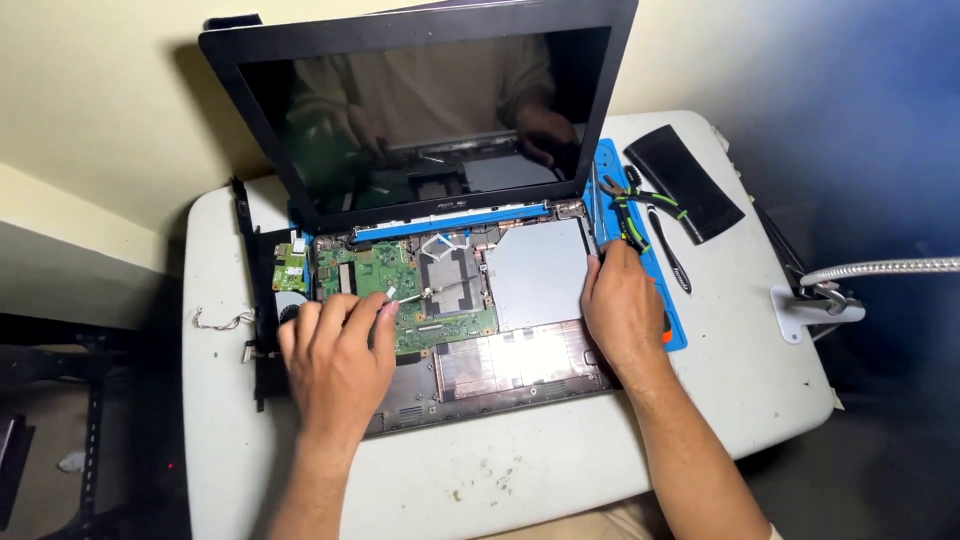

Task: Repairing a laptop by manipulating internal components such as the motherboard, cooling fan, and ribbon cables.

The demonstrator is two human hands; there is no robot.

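An opened laptop [540,275] lies on a white table [520,470], its dark screen [430,110] upright and its green circuit board [385,270] bare. My left hand [335,355] rests on the left front of the board, fingertips pinching a small white tab or cable end [390,294]. My right hand [622,305] lies on the laptop's right edge, thumb and fingers closed around a thin tool [593,225] that points up toward the hinge. What kind of tool it is I cannot tell.
A blue mat [665,290] under the laptop's right side carries green-handled pliers [635,215] and a screwdriver [668,250]. A black flat case [685,182] lies at the back right. A black frame strip [250,290] and small wires [225,320] sit left. A lamp clamp with a flexible neck [825,295] grips the right edge.
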